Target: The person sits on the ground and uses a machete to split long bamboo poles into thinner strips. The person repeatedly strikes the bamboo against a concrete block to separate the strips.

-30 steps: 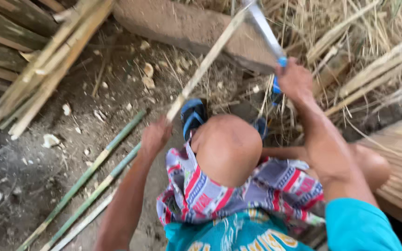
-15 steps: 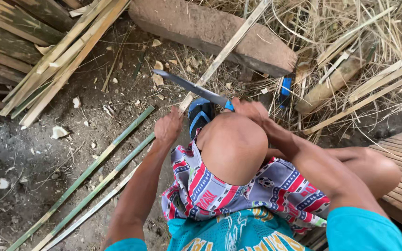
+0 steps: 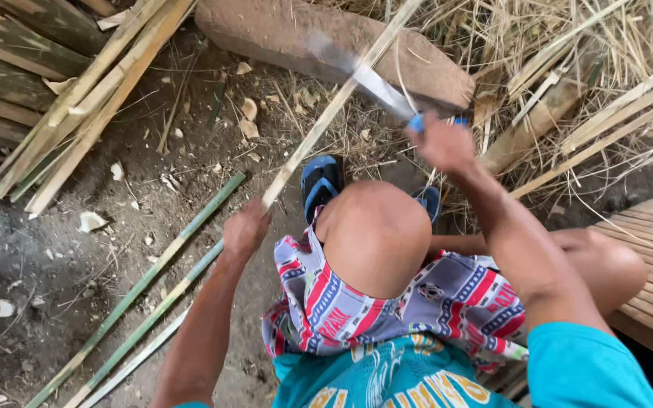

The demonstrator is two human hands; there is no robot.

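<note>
Bare, dusty ground (image 3: 54, 302) strewn with pale chips and dry straw fills the head view, with a stack of split bamboo slats (image 3: 62, 83) at the upper left and a heap of dry grass and stalks (image 3: 583, 68) at the upper right. A long brown block of wood (image 3: 281, 38) lies across the top, and the edge of a slatted bamboo platform (image 3: 651, 264) shows at the right.

The person sits with a bare knee (image 3: 376, 234) raised in the middle of the view, patterned shorts and a turquoise shirt below it, and a foot in a blue sandal (image 3: 320, 185) on the ground.

The left hand (image 3: 245, 230) is stretched forward from a straight arm, its fingers closed round the lower end of a thin bamboo strip (image 3: 326, 113). The strip runs up and to the right from that fist, crosses over the wooden block and leaves the top of the view.

The right hand (image 3: 444, 143) is raised farther ahead, the forearm angled up from the elbow, its fist clamped on the blue handle of a knife (image 3: 376, 87). The blade points up-left, blurred, and meets the strip above the block.

Two green bamboo poles (image 3: 153, 279) lie side by side on the ground left of the left arm.
</note>
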